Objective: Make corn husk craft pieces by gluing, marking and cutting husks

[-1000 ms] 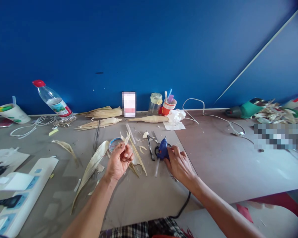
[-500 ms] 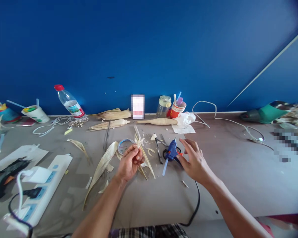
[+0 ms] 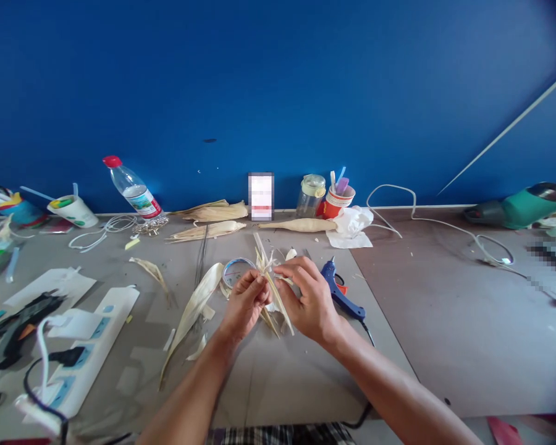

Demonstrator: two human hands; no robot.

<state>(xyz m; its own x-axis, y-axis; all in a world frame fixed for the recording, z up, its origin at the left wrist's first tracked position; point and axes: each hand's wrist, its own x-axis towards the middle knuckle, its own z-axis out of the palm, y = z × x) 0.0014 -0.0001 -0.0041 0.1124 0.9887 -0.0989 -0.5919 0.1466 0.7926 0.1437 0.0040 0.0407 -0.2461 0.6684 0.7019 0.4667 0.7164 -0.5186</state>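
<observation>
My left hand (image 3: 248, 303) is closed in a pinch on a small pale corn husk piece (image 3: 263, 264), whose shredded tips stick up above the fingers. My right hand (image 3: 308, 300) has come up beside it, thumb and forefinger apart and curved toward the husk; whether they touch it I cannot tell. Right of that hand lies a blue glue gun (image 3: 340, 290), its nozzle pointing away from me. Husk strips and scraps lie under and around both hands. A long husk leaf (image 3: 192, 309) is left of my left hand, and a roll of clear tape (image 3: 236, 272) sits just behind it.
Dried husks (image 3: 208, 232), a leaning bottle (image 3: 136, 191), a glass jar (image 3: 311, 198) and red paper cups (image 3: 338, 201) line the blue wall. A power strip (image 3: 97, 346) with plugs and a black glue gun (image 3: 23, 327) occupy the left. A white cable (image 3: 445, 222) trails rightward.
My right hand has moved left from beside the blue glue gun to the husk. The glue gun now lies with its handle to the right. My left hand keeps its hold.
</observation>
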